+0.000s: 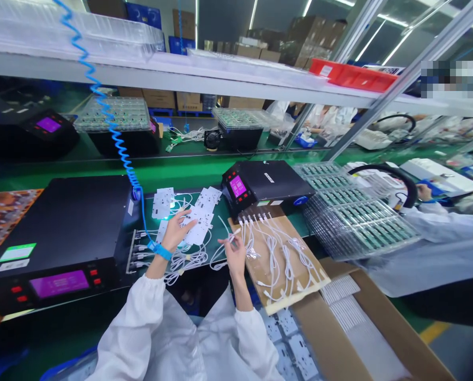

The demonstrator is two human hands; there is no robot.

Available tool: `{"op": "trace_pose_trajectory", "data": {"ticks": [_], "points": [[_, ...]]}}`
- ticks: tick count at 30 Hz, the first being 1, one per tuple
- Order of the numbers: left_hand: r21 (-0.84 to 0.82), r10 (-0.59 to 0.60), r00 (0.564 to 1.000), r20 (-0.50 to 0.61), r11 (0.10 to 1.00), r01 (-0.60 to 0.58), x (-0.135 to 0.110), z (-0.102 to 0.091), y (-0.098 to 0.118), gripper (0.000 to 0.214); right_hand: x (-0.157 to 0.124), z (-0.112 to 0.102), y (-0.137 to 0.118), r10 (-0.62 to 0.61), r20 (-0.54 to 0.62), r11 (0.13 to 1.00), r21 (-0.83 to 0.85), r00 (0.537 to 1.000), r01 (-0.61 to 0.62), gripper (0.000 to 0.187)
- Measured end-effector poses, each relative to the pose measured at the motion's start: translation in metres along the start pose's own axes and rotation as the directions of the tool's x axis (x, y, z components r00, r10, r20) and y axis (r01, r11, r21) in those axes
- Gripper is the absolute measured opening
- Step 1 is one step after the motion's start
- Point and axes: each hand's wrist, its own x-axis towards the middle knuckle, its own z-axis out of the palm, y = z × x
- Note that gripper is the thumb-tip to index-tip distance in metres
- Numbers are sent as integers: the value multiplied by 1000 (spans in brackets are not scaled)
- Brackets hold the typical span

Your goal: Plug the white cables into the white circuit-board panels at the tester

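My left hand point(175, 230) rests on a white circuit panel point(197, 225) lying on the green bench, its fingers wrapped over the panel's left edge. A blue wrist strap point(160, 250) with a coiled blue cord point(113, 127) circles that wrist. My right hand point(235, 253) pinches the plug end of a thin white cable point(233, 234) just right of the panel. More white cables point(187, 260) lie tangled below the panel. Other white panels point(163, 202) sit behind it.
A black tester with a purple display point(60, 238) stands at left, a smaller one point(266, 185) behind a brown board strung with white cables point(284, 262). Clear trays of green boards point(351, 217) lie right. A cardboard box point(363, 328) sits lower right. A co-worker's white sleeve point(438, 233) reaches in.
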Motion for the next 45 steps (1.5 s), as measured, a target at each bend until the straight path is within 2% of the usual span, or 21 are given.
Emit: {"op": "trace_pose_trajectory", "data": {"ticks": [2,5,10,13,16,22,26,31,38,45], "points": [[14,-20,1000,0,1000,20,-1,2,0,53,-6,-5,-7,-21,0,997,71,1000,21,37],[32,-27,1000,3,999,27,-2,5,1,52,-15,-9,-19,-15,30,996,92,999,12,42],[65,4,999,33,998,-6,-3,8,3,52,-20,-9,-31,-37,107,999,41,994,33,50],[48,50,999,4,998,-50,-6,9,8,55,-18,-9,-33,-42,166,999,-4,985,43,51],[71,89,996,-23,994,-87,-11,8,16,53,-16,-10,-31,4,199,1000,7,980,-5,53],[165,224,972,-74,964,-210,-16,9,29,46,-13,-10,-32,-11,165,999,42,986,4,43],[186,241,969,-48,956,-228,-15,11,32,47,-15,-10,-37,-11,192,1000,-5,981,12,38],[162,187,981,44,968,-192,-11,11,29,51,-20,-10,-42,-189,151,978,-54,970,199,25],[184,158,984,87,968,-172,-11,9,24,54,-22,-14,-43,-391,162,884,-207,906,419,16],[263,74,984,164,958,-116,-8,2,22,60,-22,-19,-42,-483,244,806,-252,841,536,14]]}}
